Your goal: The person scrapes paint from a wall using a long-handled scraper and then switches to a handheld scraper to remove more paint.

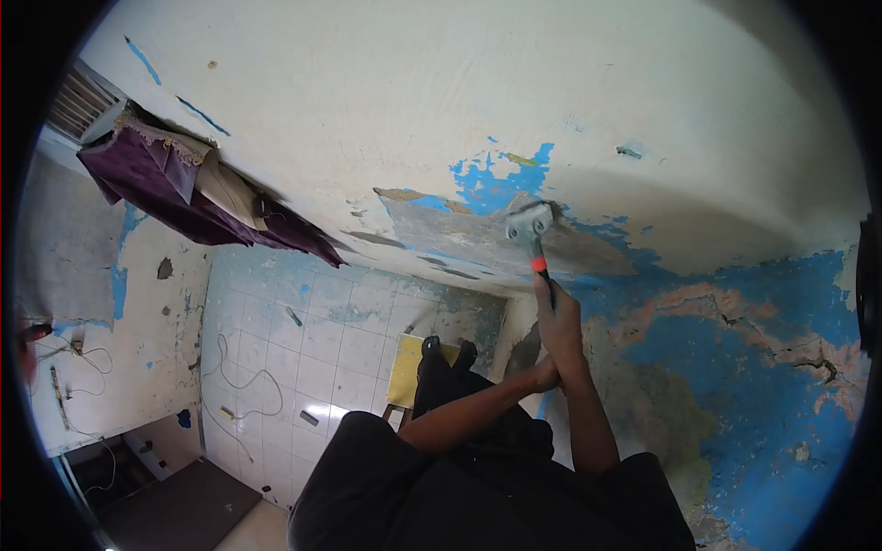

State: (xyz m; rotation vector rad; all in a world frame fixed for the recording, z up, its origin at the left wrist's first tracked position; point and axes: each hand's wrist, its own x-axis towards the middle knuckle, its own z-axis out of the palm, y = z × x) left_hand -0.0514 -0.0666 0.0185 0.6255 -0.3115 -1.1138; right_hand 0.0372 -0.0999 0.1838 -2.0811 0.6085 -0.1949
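My right hand (pixel 559 321) is closed round the black handle of a scraper (pixel 530 223) with a wide grey metal head and a red-orange collar. The scraper's head lies against the wall (pixel 441 227), at a bare grey patch bordered by flaking blue and cream paint. My left hand (pixel 548 374) is curled in close at my right wrist, which partly covers it; what it grips is hidden. Below my arms, my feet stand on a yellow-topped stool (pixel 406 367).
A purple curtain (pixel 175 188) hangs along the wall at the left. Loose cable (pixel 276 386) and small bits lie on the tiled floor (pixel 303 354). A dark brown panel (pixel 184 505) is at the lower left. Cracked blue wall (pixel 735 367) stands close on the right.
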